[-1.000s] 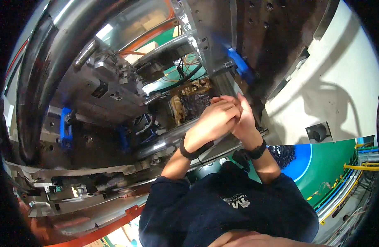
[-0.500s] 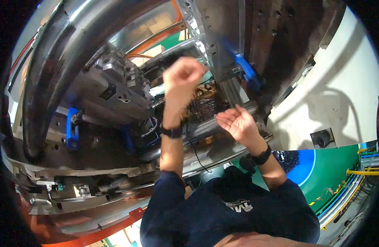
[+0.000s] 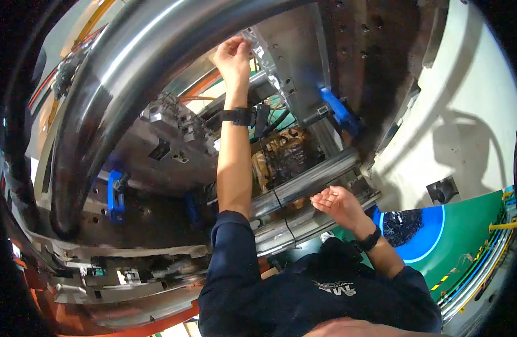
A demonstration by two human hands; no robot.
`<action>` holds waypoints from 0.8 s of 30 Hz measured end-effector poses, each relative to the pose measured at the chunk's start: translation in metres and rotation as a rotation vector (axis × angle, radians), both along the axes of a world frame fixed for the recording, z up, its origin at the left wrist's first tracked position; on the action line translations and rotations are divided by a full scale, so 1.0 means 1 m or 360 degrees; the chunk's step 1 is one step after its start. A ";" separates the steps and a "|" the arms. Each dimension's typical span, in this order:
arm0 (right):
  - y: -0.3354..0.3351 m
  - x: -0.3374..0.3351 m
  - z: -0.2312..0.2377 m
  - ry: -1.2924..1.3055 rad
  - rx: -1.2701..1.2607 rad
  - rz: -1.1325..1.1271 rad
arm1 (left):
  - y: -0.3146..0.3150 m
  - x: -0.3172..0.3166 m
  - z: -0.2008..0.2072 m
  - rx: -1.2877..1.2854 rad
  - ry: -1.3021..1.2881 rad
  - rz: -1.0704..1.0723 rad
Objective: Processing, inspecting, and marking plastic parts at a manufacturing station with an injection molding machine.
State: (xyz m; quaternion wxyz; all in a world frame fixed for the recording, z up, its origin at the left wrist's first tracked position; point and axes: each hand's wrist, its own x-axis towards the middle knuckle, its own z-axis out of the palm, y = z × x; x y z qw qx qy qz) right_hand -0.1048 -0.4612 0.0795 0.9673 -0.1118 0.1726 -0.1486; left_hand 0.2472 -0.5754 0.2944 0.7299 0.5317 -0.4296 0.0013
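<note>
My left hand (image 3: 234, 55) is raised at the far end of my stretched arm, fingers bent together in a pinch. It is beside the bright metal edge strip (image 3: 265, 60) of the upright steel block (image 3: 292, 59) on the right. Whatever its fingertips might hold is too small to make out. Lower and to the right, my right hand (image 3: 338, 205) hovers palm up near a horizontal steel bar (image 3: 312, 181), its fingers loosely cupped and slightly apart. Nothing shows in that palm.
A thick polished steel bar (image 3: 129, 62) arches across the upper left. Blue clamps (image 3: 116, 196) sit on the steel blocks. Dark pieces lie below on brown sheeting (image 3: 292, 151). A blue tub (image 3: 435, 238) of black pieces and a white panel (image 3: 466, 140) stand at right.
My left hand has moved up and farther away, along the bright metal edge. My right hand has dropped slightly down and right, its fingers a little more curled. The view has shifted.
</note>
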 end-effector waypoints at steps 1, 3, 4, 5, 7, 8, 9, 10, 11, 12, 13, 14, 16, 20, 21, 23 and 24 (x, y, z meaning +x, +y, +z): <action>0.000 -0.002 0.000 0.0029 -0.0017 0.0017 | -0.003 -0.002 0.001 -0.0047 0.0066 -0.0025; 0.000 -0.004 0.000 0.0033 -0.0022 -0.0004 | -0.008 -0.005 0.002 -0.0054 0.0083 -0.0029; 0.000 -0.005 0.000 0.0040 -0.0024 -0.0008 | -0.009 -0.005 0.002 -0.0058 0.0097 -0.0025; 0.000 -0.006 -0.001 0.0044 -0.0026 -0.0016 | -0.010 -0.006 0.001 -0.0069 0.0078 -0.0038; 0.000 -0.007 -0.002 0.0050 -0.0027 -0.0023 | -0.012 -0.007 0.000 -0.0089 0.0039 -0.0053; 0.000 -0.007 -0.003 0.0043 -0.0016 -0.0020 | -0.011 -0.007 0.000 -0.0098 0.0018 -0.0057; 0.000 -0.008 -0.004 0.0036 -0.0005 -0.0015 | -0.011 -0.007 -0.001 -0.0092 0.0037 -0.0055; 0.001 -0.007 -0.005 0.0027 0.0004 -0.0011 | -0.012 -0.006 0.000 -0.0087 0.0054 -0.0054; 0.001 -0.007 -0.006 0.0002 -0.0004 -0.0012 | -0.012 -0.006 0.001 -0.0083 0.0071 -0.0051; 0.002 -0.007 -0.008 -0.0024 -0.0012 -0.0011 | -0.012 -0.005 0.001 -0.0111 0.0076 -0.0075; 0.002 -0.008 -0.009 -0.0047 -0.0023 -0.0012 | -0.013 -0.005 0.000 -0.0142 0.0083 -0.0100; 0.002 -0.007 -0.009 -0.0053 -0.0027 -0.0003 | -0.013 -0.005 0.000 -0.0173 0.0089 -0.0124; 0.004 -0.007 -0.009 -0.0063 -0.0040 0.0006 | -0.012 -0.007 -0.001 -0.0117 0.0099 -0.0057; 0.005 -0.007 -0.010 -0.0068 -0.0029 0.0019 | -0.013 -0.009 -0.002 -0.0198 0.0114 -0.0102; 0.006 -0.007 -0.010 -0.0076 -0.0035 0.0019 | -0.013 -0.007 -0.002 -0.0201 0.0091 -0.0100; 0.007 -0.007 -0.009 -0.0075 -0.0032 0.0026 | -0.014 -0.003 0.000 -0.0210 0.0047 -0.0089; 0.008 -0.008 -0.009 -0.0068 -0.0022 0.0032 | -0.012 -0.003 -0.002 -0.0202 0.0042 -0.0059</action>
